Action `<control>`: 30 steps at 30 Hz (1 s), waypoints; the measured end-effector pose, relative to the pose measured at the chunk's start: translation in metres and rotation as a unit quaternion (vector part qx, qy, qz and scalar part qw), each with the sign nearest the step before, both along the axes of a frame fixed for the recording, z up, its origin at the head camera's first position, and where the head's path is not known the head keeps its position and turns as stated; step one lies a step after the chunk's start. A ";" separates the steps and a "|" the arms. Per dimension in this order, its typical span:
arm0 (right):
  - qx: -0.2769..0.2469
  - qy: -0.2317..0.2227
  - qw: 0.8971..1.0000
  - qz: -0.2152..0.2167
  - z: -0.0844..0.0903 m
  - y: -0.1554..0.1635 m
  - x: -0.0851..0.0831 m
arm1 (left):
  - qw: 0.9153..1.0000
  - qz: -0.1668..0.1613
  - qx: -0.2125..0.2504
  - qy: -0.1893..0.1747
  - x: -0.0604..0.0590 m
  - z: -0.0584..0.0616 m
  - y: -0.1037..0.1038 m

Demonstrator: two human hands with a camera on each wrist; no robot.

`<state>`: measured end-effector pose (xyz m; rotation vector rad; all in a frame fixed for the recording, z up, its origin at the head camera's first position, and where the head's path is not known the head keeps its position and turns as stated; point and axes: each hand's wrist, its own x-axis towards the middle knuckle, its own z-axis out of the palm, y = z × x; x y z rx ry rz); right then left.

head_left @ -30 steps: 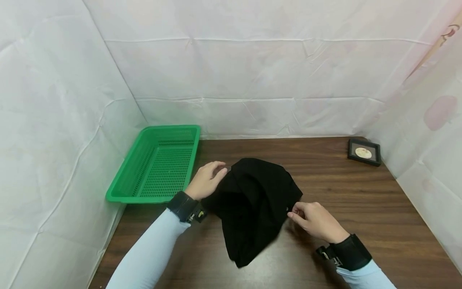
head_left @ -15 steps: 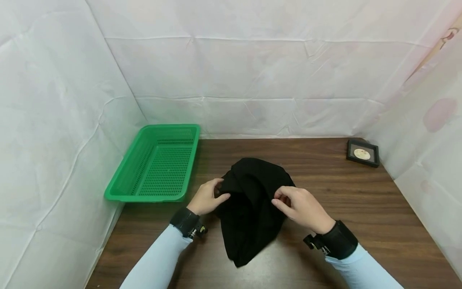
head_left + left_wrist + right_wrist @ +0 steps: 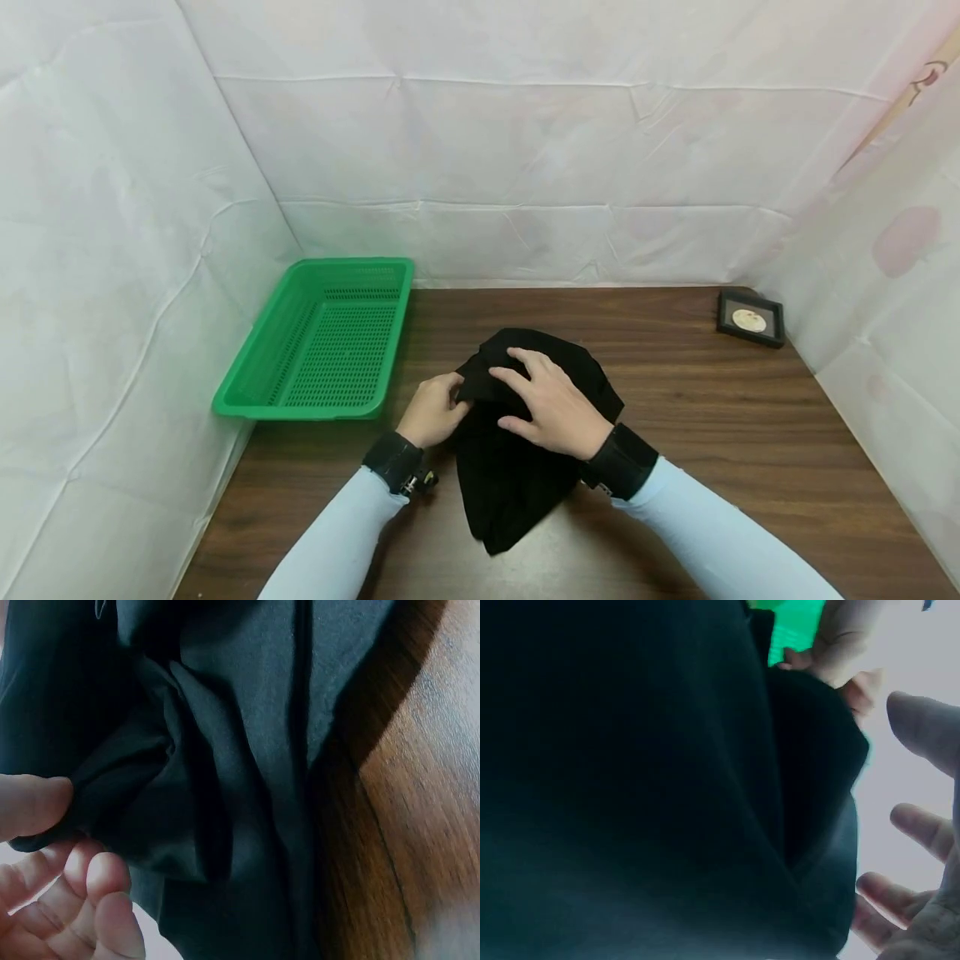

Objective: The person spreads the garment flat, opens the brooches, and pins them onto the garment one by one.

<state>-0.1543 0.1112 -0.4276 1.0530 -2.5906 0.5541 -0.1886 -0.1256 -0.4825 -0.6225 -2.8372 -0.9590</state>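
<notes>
Dark wood-grain table [image 3: 712,417] fills the lower half of the head view, boxed in by creased white sheeting [image 3: 487,142] on 3 sides. Nearest the camera, 2 pale blue sleeves [image 3: 330,533] come up from the bottom edge, each ending in a black wrist strap [image 3: 621,460]. Just past them lies the black cloth [image 3: 510,492], a crumpled heap at the middle of the table, its lower corner trailing toward the near edge.

Left hand [image 3: 433,410] is at the cloth's left edge, and the left wrist view shows it plainly: thumb and fingers [image 3: 90,900] pinching a bunched fold of the black fabric [image 3: 225,750], clamped on it, with bare tabletop [image 3: 420,810] alongside.

Right hand [image 3: 549,402] is laid over the top of the heap, fingers spread and fairly straight, palm down on the cloth, gripping nothing. From the right wrist view the fabric [image 3: 630,787] fills most of the picture, with those loose fingers [image 3: 922,727] at the right edge and the other hand's fingertips at the fold near the top.

Further back on the left, a green perforated basket [image 3: 247,392] sits at the table's left edge, well apart from the cloth. Far right corner holds a small black-framed picture [image 3: 750,319], close to the back sheeting.
</notes>
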 end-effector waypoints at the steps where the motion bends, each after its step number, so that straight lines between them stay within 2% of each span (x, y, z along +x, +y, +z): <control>1: 0.009 -0.002 1.000 -0.002 -0.001 -0.002 -0.003 | 1.000 -0.003 0.001 0.005 0.001 0.001 0.001; 5: 0.043 -0.023 0.999 -0.021 -0.002 -0.004 -0.010 | 1.000 -0.019 0.010 0.016 0.004 0.006 0.005; 10: 0.059 -0.041 0.997 -0.040 -0.001 0.003 -0.013 | 0.999 -0.024 0.019 0.027 0.005 0.013 0.008; 16: 0.047 -0.040 0.997 -0.043 0.003 0.012 -0.015 | 0.998 -0.014 0.031 0.051 0.000 0.026 0.008; 22: 0.027 -0.049 0.997 -0.055 0.007 0.020 -0.012 | 0.998 -0.001 0.041 0.054 -0.005 0.044 0.012; 30: 0.001 -0.066 0.994 -0.085 0.013 0.032 -0.003 | 0.993 0.005 0.036 0.115 -0.016 0.070 0.014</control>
